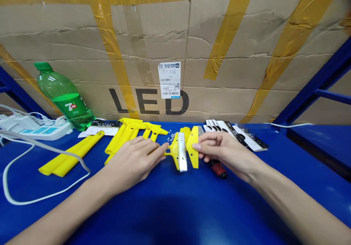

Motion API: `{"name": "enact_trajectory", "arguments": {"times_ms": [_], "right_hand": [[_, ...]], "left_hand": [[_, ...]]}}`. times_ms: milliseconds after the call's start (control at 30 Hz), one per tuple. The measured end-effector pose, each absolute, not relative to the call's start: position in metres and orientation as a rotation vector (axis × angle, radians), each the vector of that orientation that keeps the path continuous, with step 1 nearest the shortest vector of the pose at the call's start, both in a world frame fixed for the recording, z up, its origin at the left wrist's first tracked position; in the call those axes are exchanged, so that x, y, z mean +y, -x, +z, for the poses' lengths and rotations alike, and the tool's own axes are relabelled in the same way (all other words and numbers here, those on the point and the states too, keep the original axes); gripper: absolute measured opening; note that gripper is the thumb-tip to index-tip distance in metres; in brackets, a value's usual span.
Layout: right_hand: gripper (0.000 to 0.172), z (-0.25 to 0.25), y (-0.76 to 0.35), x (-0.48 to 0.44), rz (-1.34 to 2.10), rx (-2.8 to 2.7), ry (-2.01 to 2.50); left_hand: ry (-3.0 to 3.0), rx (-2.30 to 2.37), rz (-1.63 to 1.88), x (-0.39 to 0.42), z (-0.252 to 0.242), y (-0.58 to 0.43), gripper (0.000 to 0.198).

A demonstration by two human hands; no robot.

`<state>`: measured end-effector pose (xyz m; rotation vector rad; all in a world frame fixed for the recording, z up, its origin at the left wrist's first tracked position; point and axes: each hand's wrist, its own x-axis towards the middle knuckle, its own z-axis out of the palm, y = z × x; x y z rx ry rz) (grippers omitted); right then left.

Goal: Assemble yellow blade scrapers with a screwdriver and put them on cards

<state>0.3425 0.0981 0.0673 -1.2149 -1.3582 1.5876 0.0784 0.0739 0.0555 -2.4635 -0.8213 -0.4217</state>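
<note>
My left hand lies palm down over the handle of a yellow plastic scraper, and its fingertips reach the scraper's head. A bare steel blade sits on that head, and my palm hides most of the handle. My right hand pinches a yellow plastic blade cover by its edge, right beside the blade. Just below my right hand lies a screwdriver with a red and black grip. Tiny silver screws are scattered beyond my left fingers.
More yellow scrapers are heaped on the blue workbench, with long yellow handles to the left. Black-and-white packaging cards, a green 7UP bottle, a white power strip and a white cable stand around. A taped cardboard box walls the back.
</note>
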Motion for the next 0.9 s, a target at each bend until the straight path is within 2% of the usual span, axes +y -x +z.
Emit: {"name": "enact_trajectory", "arguments": {"times_ms": [333, 500, 633, 767, 900], "right_hand": [[0.045, 0.064, -0.32, 0.09, 1.462, -1.357, 1.212], [0.05, 0.061, -0.319, 0.089, 1.574, -1.368, 1.159], [0.038, 0.058, -0.318, 0.09, 1.61, -1.427, 1.105], [0.041, 0.055, -0.316, 0.096, 1.6, -1.407, 1.139], [0.045, 0.057, -0.311, 0.111, 1.633, -1.47, 1.121]], "left_hand": [[2.516, -0.778, -0.612, 0.068, 0.057, -0.081, 0.029], [2.512, -0.775, -0.633, 0.066, 0.054, -0.082, 0.03], [2.555, -0.813, -0.539, 0.066, 0.052, -0.079, 0.033], [2.558, -0.806, -0.445, 0.067, 0.056, -0.074, 0.05], [2.575, -0.834, -0.333, 0.074, 0.064, -0.065, 0.053]]}}
